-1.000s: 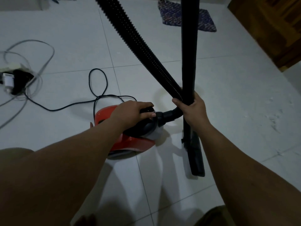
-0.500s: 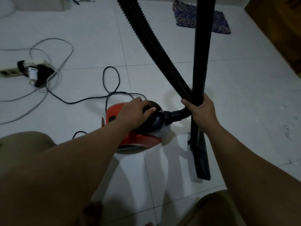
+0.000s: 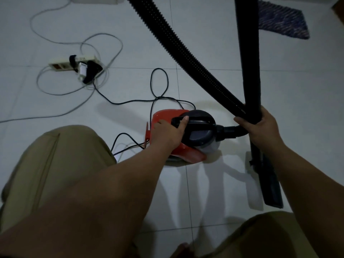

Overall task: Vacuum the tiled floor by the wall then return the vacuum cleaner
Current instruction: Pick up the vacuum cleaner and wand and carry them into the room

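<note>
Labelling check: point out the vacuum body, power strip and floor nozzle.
vacuum body (image 3: 200,134): head view, on the black top cover.
power strip (image 3: 61,65): head view, on its white casing.
floor nozzle (image 3: 270,190): head view, on the black head.

red-and-black plastic canister vacuum cleaner (image 3: 186,135) | black ribbed hose (image 3: 186,47) | white square floor tiles (image 3: 297,86) | blue patterned woven mat (image 3: 283,19) | khaki trousers (image 3: 46,164)
</note>
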